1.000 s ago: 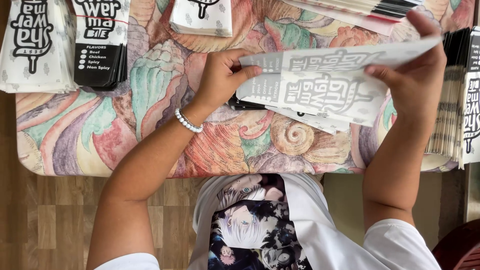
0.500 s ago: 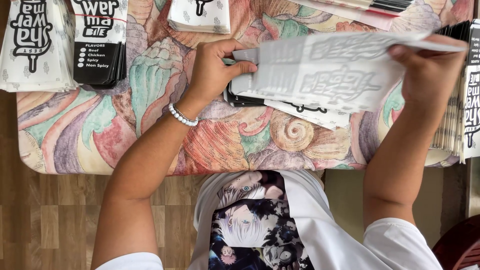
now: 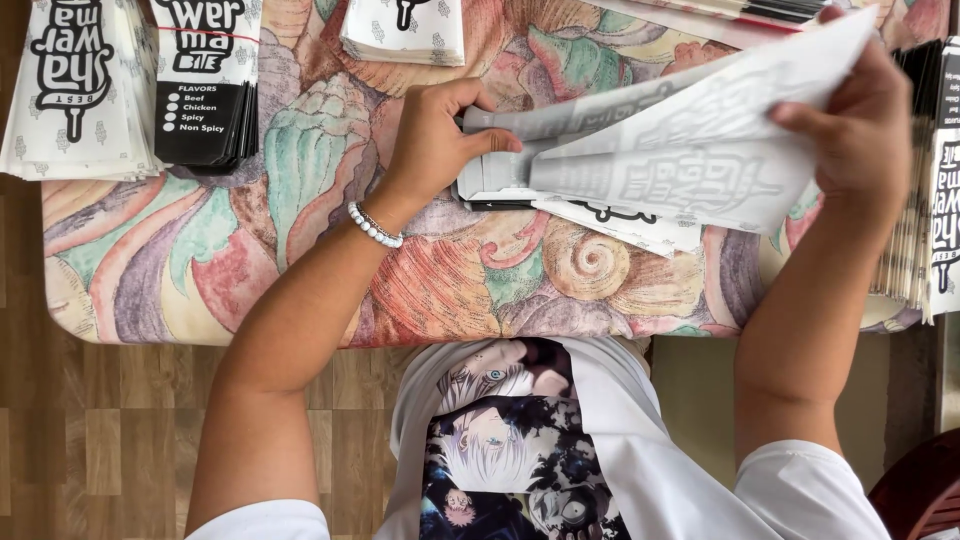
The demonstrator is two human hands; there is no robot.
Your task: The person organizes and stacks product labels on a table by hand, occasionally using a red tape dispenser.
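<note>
A white paper sheet (image 3: 680,150) with black print is held over the table between both hands. My left hand (image 3: 435,135), with a white bead bracelet at the wrist, pinches the sheet's left end near the table top. My right hand (image 3: 860,125) grips the sheet's right edge and lifts it, so the sheet tilts up to the right. Under it lie more printed sheets (image 3: 610,215) on the colourful shell-patterned tablecloth (image 3: 330,240).
Stacks of white printed paper bags (image 3: 75,90) and a black-and-white stack (image 3: 205,85) lie at the far left. Another white stack (image 3: 405,30) sits at the top centre. A tall stack stands on edge at the right (image 3: 925,180). Wooden floor shows below the table.
My right hand has raised the sheet's right edge higher and turned it, so the sheet now tilts more steeply. My left hand has stayed on the sheet's left end.
</note>
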